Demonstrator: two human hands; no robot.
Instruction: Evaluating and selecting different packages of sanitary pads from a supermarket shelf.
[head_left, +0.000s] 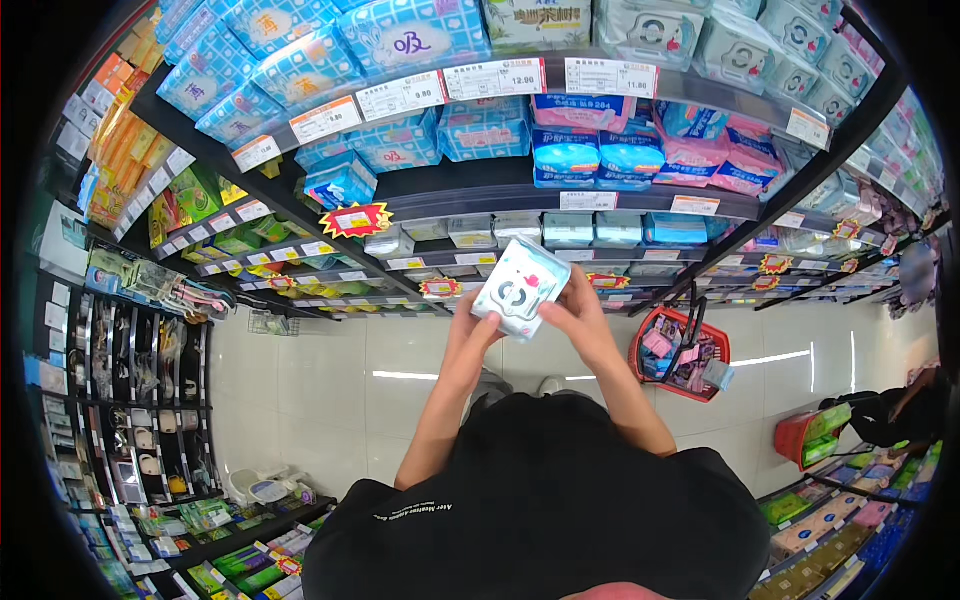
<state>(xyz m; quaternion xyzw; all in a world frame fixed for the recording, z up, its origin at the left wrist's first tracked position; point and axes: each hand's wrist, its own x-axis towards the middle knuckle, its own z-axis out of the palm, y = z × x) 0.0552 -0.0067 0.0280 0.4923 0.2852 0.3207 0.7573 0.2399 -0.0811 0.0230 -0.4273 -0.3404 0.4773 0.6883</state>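
My left hand (474, 334) and my right hand (581, 315) hold a white and pale blue plastic-wrapped packet of sanitary pads (523, 289) between them, in front of the store shelves. The left thumb presses on its lower left corner, the right thumb on its lower right side. The packet is tilted, and its printed face with a dark ring and a red figure is turned up. Similar packets (664, 34) stand on the top shelf at the right. Blue checked packets (412, 41) fill its left part. Pink and blue packets (566, 159) lie on the shelf below.
A red shopping basket (641, 352) full of packets stands on the tiled floor to the right. Farther right, a person in black (874, 420) is beside another red basket (791, 442). Shelving (142, 375) with hanging goods runs along the left.
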